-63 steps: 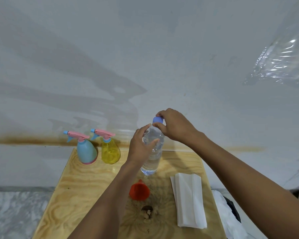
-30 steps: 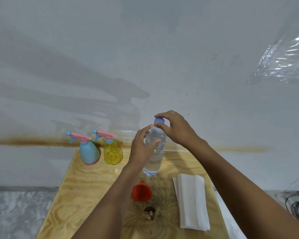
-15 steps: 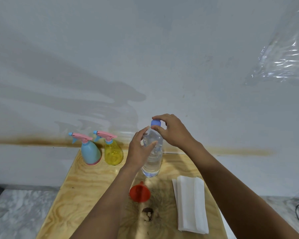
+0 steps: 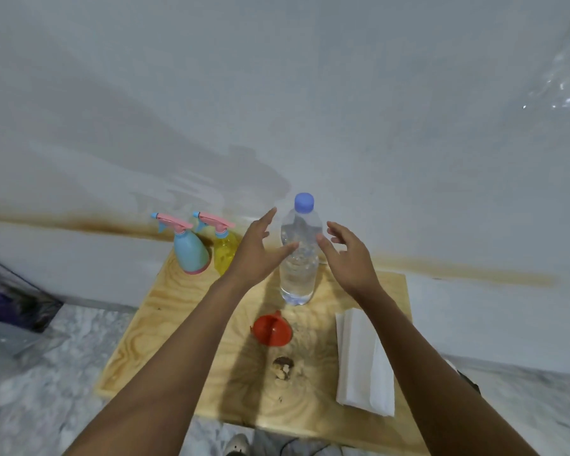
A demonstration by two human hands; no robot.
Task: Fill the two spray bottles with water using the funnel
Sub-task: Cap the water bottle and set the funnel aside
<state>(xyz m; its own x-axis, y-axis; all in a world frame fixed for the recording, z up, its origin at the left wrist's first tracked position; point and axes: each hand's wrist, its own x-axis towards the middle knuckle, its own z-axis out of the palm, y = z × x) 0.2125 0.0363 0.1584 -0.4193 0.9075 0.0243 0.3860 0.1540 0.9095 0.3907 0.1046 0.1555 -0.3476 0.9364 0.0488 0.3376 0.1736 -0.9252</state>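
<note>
From the head camera, toward the middle of the wooden board (image 4: 165,324): clear water bottle (image 4: 298,264) upright, blue cap (image 4: 304,203) on top. Flanked by left hand (image 4: 254,255) and right hand (image 4: 346,255), both spread wide, fingers straight and apart, gripping nothing. Left thumb tip overlapping the bottle's wall; touching or not, impossible to tell. Right hand just beside the bottle, seemingly apart from it.

At the back left of the board: blue spray bottle (image 4: 190,255) and yellow spray bottle (image 4: 224,255) side by side, pink trigger heads on, the yellow one partly hidden behind the left hand. Red funnel (image 4: 272,329) on its side just in front of the water bottle. Stack of white napkins (image 4: 362,363) along the right edge.

Probable trouble from here:
- Tall, narrow and unheld, so easily tipped by a careless brush from either hand, then likely to roll into the funnel or off the board.
- Cannot tell whether the cap is tight; if loose, water over wood and napkins at the first knock.
- Reaching left for the spray bottles means passing close by the water bottle, with the same toppling risk.
- Trigger heads in place, so no filling until unscrewed; easy to skid the light bottles toward the board's edge while twisting one-handed.
- Funnel on its side, apt to roll away if nudged.
- Later, overflow likely with too fast a pour through a narrow spout.
</note>
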